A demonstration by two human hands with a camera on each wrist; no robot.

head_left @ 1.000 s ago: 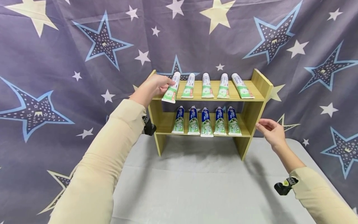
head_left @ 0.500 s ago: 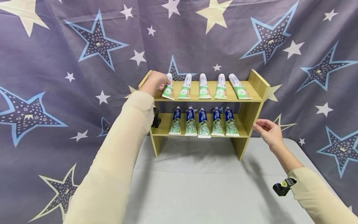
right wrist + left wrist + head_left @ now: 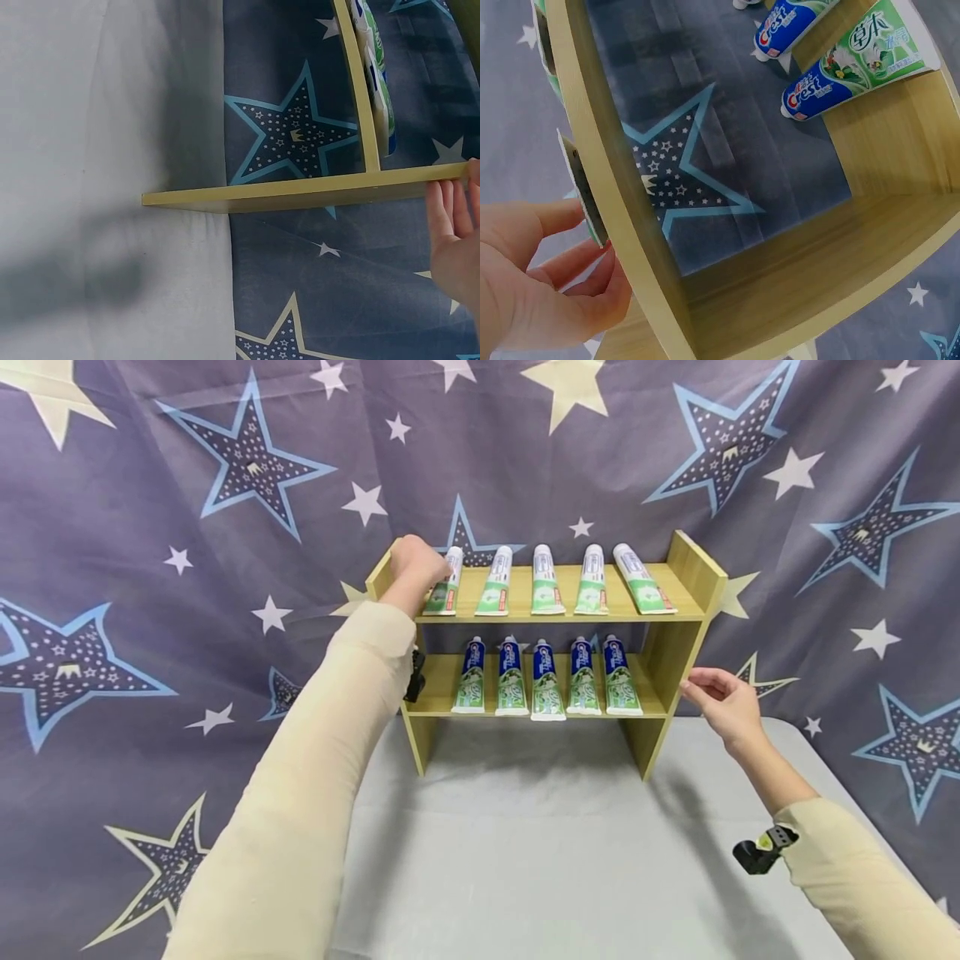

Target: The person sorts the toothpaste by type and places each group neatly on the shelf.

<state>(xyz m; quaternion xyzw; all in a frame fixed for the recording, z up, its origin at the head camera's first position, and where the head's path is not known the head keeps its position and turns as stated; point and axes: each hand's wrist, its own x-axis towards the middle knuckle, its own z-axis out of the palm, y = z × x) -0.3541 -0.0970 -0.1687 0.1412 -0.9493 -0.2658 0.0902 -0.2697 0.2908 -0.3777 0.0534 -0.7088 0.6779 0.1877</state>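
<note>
A wooden two-tier shelf (image 3: pixel 663 656) carries toothpaste tubes on both levels. My left hand (image 3: pixel 416 564) is at the upper tier's left end, its fingers holding the leftmost white-and-green toothpaste tube (image 3: pixel 442 597), which lies on the board. In the left wrist view, the thumb and fingers of that hand (image 3: pixel 547 277) are at the flat end of the tube (image 3: pixel 585 191); its tips are partly hidden. My right hand (image 3: pixel 727 706) touches the shelf's right side panel. In the right wrist view, fairly straight fingers of this hand (image 3: pixel 457 232) rest against the panel (image 3: pixel 300 193).
Several other white-and-green tubes (image 3: pixel 545 581) lie in a row on the upper tier, the rightmost one slanted. Blue-and-green Crest tubes (image 3: pixel 547 685) line the lower tier. A grey cloth-covered table (image 3: pixel 525 860) is underneath, with a star-patterned curtain (image 3: pixel 480 460) behind.
My left hand has moved the leftmost tube left and back, from jutting over the upper tier's front edge to lying in line with the others. The right hand stays at the side panel.
</note>
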